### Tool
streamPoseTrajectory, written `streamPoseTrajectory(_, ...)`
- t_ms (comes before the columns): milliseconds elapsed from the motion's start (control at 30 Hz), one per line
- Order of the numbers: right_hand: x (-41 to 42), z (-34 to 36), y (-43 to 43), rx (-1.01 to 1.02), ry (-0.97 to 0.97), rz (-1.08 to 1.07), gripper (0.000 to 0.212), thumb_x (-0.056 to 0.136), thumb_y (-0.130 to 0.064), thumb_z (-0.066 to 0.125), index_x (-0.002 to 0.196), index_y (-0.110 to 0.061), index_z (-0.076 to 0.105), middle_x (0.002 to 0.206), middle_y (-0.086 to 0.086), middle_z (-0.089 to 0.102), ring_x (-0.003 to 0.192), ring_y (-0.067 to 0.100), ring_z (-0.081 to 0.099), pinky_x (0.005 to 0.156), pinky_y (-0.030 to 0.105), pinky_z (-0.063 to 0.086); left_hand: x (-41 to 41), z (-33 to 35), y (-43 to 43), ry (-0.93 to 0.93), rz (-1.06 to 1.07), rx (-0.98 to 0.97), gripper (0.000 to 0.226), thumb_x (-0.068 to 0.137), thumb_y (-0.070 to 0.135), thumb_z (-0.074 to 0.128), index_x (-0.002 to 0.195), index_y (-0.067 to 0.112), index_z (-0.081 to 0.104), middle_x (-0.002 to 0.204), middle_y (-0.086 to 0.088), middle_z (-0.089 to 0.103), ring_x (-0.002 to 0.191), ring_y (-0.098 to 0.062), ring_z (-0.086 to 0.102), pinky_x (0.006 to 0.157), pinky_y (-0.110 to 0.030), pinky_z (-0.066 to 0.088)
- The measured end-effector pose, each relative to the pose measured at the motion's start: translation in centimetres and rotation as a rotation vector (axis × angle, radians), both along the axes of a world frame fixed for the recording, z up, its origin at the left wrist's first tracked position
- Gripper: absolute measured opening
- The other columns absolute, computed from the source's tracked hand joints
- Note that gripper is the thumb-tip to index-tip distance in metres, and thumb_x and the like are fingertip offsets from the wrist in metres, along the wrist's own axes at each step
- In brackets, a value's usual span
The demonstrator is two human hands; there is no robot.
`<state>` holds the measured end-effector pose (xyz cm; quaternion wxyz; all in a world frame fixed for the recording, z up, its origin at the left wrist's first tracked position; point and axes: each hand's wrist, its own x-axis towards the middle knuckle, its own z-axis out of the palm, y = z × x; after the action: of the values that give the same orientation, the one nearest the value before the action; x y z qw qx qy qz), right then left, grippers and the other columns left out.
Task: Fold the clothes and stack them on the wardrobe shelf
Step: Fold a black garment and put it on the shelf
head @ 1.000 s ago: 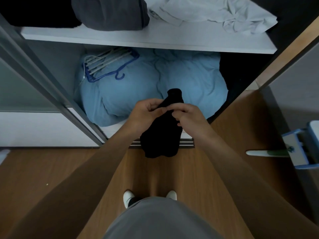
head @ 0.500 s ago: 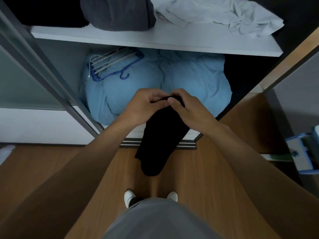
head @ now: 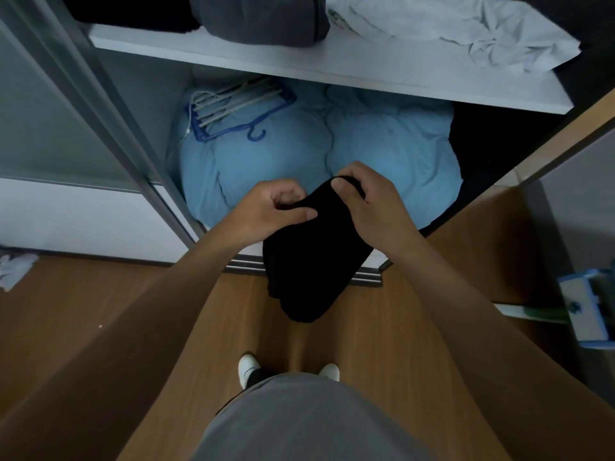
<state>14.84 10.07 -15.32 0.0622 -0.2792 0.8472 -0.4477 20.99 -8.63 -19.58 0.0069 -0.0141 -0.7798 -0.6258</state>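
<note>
My left hand and right hand pinched the black garment, apparently mid-fold; grey piece sat folded on shelf, white garment lay crumpled.

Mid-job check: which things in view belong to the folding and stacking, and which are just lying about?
Job: black garment, gripped by left hand and right hand; white shelf; folded grey garment and crumpled white garment on it.

Lying about: hangers; light blue bedding; white cloth on the floor; blue-and-white object at right.
</note>
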Motion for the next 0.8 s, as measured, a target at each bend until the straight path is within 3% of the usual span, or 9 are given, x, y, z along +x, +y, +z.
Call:
streamPoseTrajectory(167, 0.4, 0.9, -0.6, -0.05, -0.046, 0.013, 0.012, 0.101, -0.016, 0.056, 0.089, -0.018, 0.06, 0.078, -0.015, 0.058, 0.073, -0.004, 0.054, 0.071, 0.011, 0.039, 0.7, -1.7, -0.8, -0.12, -0.107, -0.044, 0.022, 0.089, 0.019, 0.072, 0.068, 0.014, 0.072, 0.063, 0.011, 0.064, 0.059, 0.0, 0.056, 0.058, -0.019, 0.041)
streamPoseTrajectory(233, 0.5, 1.1, -0.5, -0.068, -0.097, 0.042, 0.008, 0.099, -0.011, 0.056, 0.092, -0.014, 0.059, 0.078, -0.01, 0.059, 0.071, -0.003, 0.054, 0.072, 0.013, 0.04, 1.0, -2.7, -0.7, -0.176, -0.126, -0.085, 0.033, 0.089, 0.024, 0.07, 0.063, 0.003, 0.066, 0.061, 0.001, 0.06, 0.059, -0.012, 0.055, 0.058, -0.031, 0.037)
streamPoseTrajectory(300, 0.4, 1.3, 0.0, -0.062, -0.152, 0.092, 0.008, 0.099, -0.005, 0.054, 0.1, -0.011, 0.059, 0.076, -0.003, 0.06, 0.065, -0.001, 0.052, 0.068, 0.014, 0.041, 0.9, -3.4, -0.4, -0.169, -0.064, -0.11, 0.042, 0.093, 0.019, 0.067, 0.054, 0.009, 0.054, 0.051, 0.006, 0.048, 0.05, -0.009, 0.044, 0.052, -0.03, 0.03)
streamPoseTrajectory(367, 0.1, 1.5, 0.8, 0.017, -0.175, 0.127, 0.021, 0.1, -0.001, 0.049, 0.113, -0.01, 0.062, 0.09, -0.001, 0.065, 0.079, 0.002, 0.057, 0.076, 0.015, 0.046, 0.5, -3.5, -0.3, -0.155, 0.03, -0.06, 0.042, 0.096, 0.015, 0.063, 0.056, 0.016, 0.053, 0.049, 0.014, 0.045, 0.046, -0.002, 0.041, 0.047, -0.022, 0.028)
streamPoseTrajectory(433, -0.5, 1.6, 1.4, 0.148, -0.184, 0.134, 0.033, 0.099, 0.003, 0.046, 0.123, -0.013, 0.064, 0.113, -0.003, 0.066, 0.105, 0.004, 0.059, 0.094, 0.012, 0.043, 0.1, -3.2, -0.4, -0.144, 0.089, -0.018, 0.038, 0.097, 0.014, 0.062, 0.06, 0.007, 0.055, 0.051, 0.01, 0.046, 0.046, -0.002, 0.041, 0.046, -0.02, 0.03)
streamPoseTrajectory(500, -1.0, 1.4, 1.7, 0.272, -0.205, 0.118, 0.038, 0.097, 0.003, 0.045, 0.121, -0.014, 0.067, 0.118, -0.004, 0.066, 0.112, 0.007, 0.058, 0.097, 0.01, 0.042, -0.4, -2.9, -0.3, -0.124, 0.094, -0.008, 0.039, 0.096, 0.011, 0.063, 0.064, -0.007, 0.054, 0.053, 0.005, 0.044, 0.045, 0.0, 0.041, 0.046, -0.017, 0.03)
streamPoseTrajectory(600, -1.1, 0.6, 1.3, 0.358, -0.222, 0.044, 0.035, 0.09, 0.002, 0.047, 0.112, -0.013, 0.071, 0.114, 0.002, 0.069, 0.108, 0.015, 0.062, 0.098, 0.027, 0.048, -0.9, -2.8, 0.2, -0.107, 0.068, -0.023, 0.04, 0.095, 0.009, 0.063, 0.066, -0.016, 0.052, 0.056, -0.003, 0.045, 0.047, -0.002, 0.042, 0.046, -0.018, 0.03)
streamPoseTrajectory(733, -0.4, -0.3, 0.3, 0.252, -0.306, -0.011, 0.025, 0.086, 0.0, 0.049, 0.095, -0.015, 0.067, 0.101, 0.009, 0.07, 0.098, 0.024, 0.065, 0.09, 0.037, 0.051, -1.1, -2.9, 0.4, -0.092, 0.086, -0.028, 0.038, 0.095, 0.01, 0.063, 0.065, -0.011, 0.054, 0.055, 0.002, 0.049, 0.049, -0.002, 0.044, 0.048, -0.02, 0.032)
streamPoseTrajectory(800, -0.2, -0.7, 0.1, 0.2, -0.387, 0.021, 0.026, 0.089, -0.005, 0.051, 0.1, -0.022, 0.067, 0.104, 0.007, 0.07, 0.099, 0.021, 0.066, 0.091, 0.036, 0.052, -1.1, -2.6, 0.3, -0.083, 0.086, -0.027, 0.023, 0.094, 0.01, 0.063, 0.073, 0.004, 0.071, 0.066, -0.001, 0.065, 0.06, -0.005, 0.055, 0.056, -0.023, 0.042)
